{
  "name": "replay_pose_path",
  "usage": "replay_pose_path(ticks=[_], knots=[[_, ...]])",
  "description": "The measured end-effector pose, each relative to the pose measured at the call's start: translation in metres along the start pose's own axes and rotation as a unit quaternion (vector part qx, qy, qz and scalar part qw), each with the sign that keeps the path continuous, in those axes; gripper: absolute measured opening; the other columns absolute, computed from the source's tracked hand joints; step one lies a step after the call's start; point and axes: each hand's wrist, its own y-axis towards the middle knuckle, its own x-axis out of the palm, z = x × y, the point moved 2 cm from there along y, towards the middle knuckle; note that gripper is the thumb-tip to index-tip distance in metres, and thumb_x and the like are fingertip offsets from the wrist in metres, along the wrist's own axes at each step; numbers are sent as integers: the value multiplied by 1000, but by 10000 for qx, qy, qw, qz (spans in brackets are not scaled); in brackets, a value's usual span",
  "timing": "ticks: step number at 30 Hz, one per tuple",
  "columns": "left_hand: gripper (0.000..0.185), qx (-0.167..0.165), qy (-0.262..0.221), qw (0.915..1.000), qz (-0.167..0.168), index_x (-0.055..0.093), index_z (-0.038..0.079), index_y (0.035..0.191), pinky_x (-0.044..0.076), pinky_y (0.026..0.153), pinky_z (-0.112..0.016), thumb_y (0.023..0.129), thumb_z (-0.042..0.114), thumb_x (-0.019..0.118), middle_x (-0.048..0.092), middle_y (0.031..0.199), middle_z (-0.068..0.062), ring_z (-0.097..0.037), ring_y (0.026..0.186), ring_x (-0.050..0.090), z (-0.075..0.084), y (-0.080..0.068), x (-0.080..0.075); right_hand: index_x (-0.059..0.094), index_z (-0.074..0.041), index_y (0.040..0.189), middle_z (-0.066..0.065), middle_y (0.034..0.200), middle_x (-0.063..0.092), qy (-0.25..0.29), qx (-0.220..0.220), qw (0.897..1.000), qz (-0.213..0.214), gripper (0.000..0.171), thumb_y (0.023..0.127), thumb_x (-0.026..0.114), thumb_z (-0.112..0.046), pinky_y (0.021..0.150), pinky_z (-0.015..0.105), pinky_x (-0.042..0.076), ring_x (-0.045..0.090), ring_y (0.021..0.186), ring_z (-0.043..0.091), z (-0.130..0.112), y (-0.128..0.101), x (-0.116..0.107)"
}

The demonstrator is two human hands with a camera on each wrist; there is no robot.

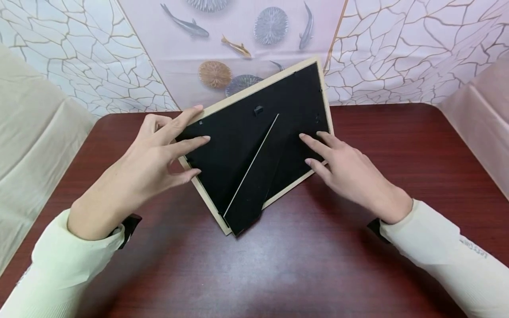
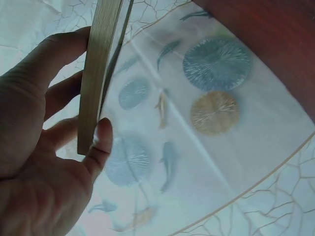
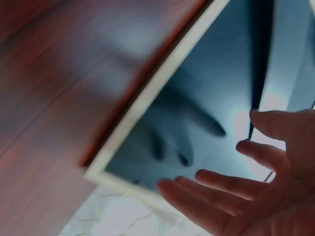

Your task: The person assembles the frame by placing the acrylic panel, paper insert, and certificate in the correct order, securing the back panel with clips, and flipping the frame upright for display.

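A picture frame (image 1: pixel 226 154) with a pale wood border and black back is tilted above the dark red table, its back towards me. Its hinged easel leg (image 1: pixel 254 185) runs down to the lower border. My left hand (image 1: pixel 159 150) grips the frame's left edge; in the left wrist view, the wood edge (image 2: pixel 98 73) passes between its fingers and thumb. Over the lower right part of the back hovers my right hand (image 1: pixel 346 170), with loosely spread fingers. In the right wrist view those fingertips (image 3: pixel 167 187) appear apart from the black panel. The frame's front is hidden.
The dark red wood table (image 1: pixel 286 269) extends in front of the frame and to both sides. Behind it hangs a cloth (image 1: pixel 246 26) printed with fish and round shapes. Pale fabric (image 1: pixel 28 145) borders the left side.
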Motion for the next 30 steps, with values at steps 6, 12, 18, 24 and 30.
replay_pose_path(ticks=[6, 12, 18, 24, 30], knots=[[58, 364, 152, 9992, 105, 73, 2, 131, 45, 90, -47, 75, -4, 90, 47, 162, -13, -44, 113, 46, 5, 3, -5, 63, -10, 143, 18, 141, 62, -385, -1136, 9829, 1400, 43, 101, 66, -18, 70, 57, 60, 65, 122, 36, -41, -7, 0], [56, 540, 308, 9980, 65, 71, 1, 132, 46, 90, -48, 79, -1, 89, 48, 162, -12, -47, 114, 46, 8, 6, -9, 64, -10, 141, 17, 142, 60, -454, -2004, 9649, 1637, 44, 99, 70, -19, 62, 48, 59, 66, 110, 34, -73, -2, 7], [57, 649, 623, 9959, 103, 68, 3, 138, 52, 88, -47, 84, 1, 85, 47, 163, -9, -51, 117, 44, 13, 7, -10, 66, -11, 140, 18, 143, 59, -527, -2047, 9687, 1304, 40, 101, 67, -21, 56, 41, 58, 67, 104, 32, -88, 9, 15], [56, 907, 1045, 9902, 191, 65, 5, 142, 51, 90, -49, 89, -2, 79, 47, 164, -6, -52, 115, 42, 16, 8, -9, 72, -9, 125, 13, 133, 59, -492, -2019, 9693, 1311, 27, 100, 68, -18, 55, 38, 54, 61, 95, 30, -85, 10, 16], [47, 1158, 1650, 9794, 115, 61, 6, 147, 50, 87, -48, 101, 1, 66, 46, 165, -6, -48, 113, 41, 13, 10, -7, 71, -10, 116, 13, 127, 59, -464, -2141, 9664, 1347, 18, 99, 69, -15, 54, 37, 52, 58, 88, 30, -79, 5, 14]])
